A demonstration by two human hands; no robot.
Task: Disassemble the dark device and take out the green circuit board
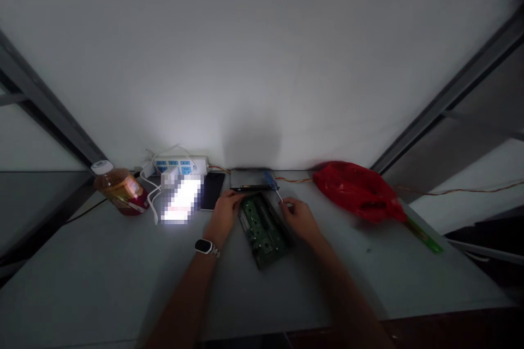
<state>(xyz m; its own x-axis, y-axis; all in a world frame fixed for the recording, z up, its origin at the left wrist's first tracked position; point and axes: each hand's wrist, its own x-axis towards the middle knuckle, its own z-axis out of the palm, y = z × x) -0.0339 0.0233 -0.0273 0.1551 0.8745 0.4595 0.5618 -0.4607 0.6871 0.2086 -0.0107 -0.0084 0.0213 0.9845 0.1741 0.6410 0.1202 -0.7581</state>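
A dark open casing (pixel 286 228) with a green circuit board (pixel 265 229) inside lies at a slant on the table between my hands. My left hand (pixel 225 212) is closed on its upper left corner; part of the fingers is hidden. To the right of the casing, my right hand (pixel 298 217) pinches the metal shaft of a screwdriver (pixel 270 179). The blue handle points away from me, over a flat dark-edged panel (pixel 245 180) lying against the wall. A watch band is on my left wrist.
On the left stand a drink bottle (pixel 123 191) and a power strip (pixel 200 164) with white cables. A bright blurred-out screen (pixel 182 202) lies beside a dark phone (pixel 213 191). A red plastic bag (pixel 352 188) with a green strip (pixel 423 234) is on the right.
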